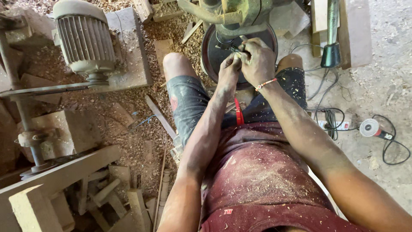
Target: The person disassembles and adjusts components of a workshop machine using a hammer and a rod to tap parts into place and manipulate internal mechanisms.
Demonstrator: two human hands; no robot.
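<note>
Both hands are working together at the far middle of the scene, over a dark round disc (262, 36) on the machine. Left hand (228, 68) is pinching, fingertips closed, the near end of a small slender metal tool (231, 48); right hand (257, 60) is curling shut around the same tool from the right, slightly farther out. That tool is lying just beyond the knuckles, its long axis running left-far to right-near, its tip pointing toward the machine's green arm (214, 15). What the tool is exactly, I cannot tell.
</note>
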